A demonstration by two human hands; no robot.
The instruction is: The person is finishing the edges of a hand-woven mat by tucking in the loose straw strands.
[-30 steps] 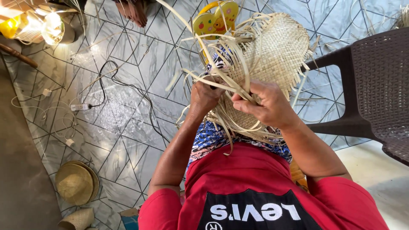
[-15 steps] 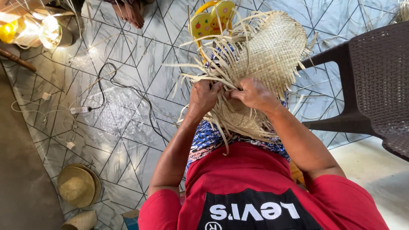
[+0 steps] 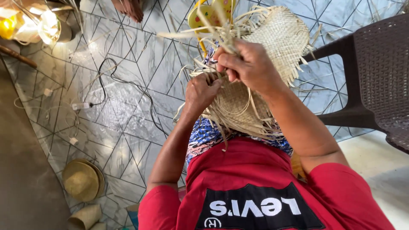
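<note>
Two straw hats (image 3: 82, 180) lie beside cable (image 3: 111, 79).

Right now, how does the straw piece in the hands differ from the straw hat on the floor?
The woven piece is unfinished, with loose strands sticking out all round its edge; the hat has a clean, closed brim. The piece is held up over the lap by the left hand and right hand; the hat lies untouched on the tiles. The piece looks paler, the hat more golden. Both are plaited straw.
</note>
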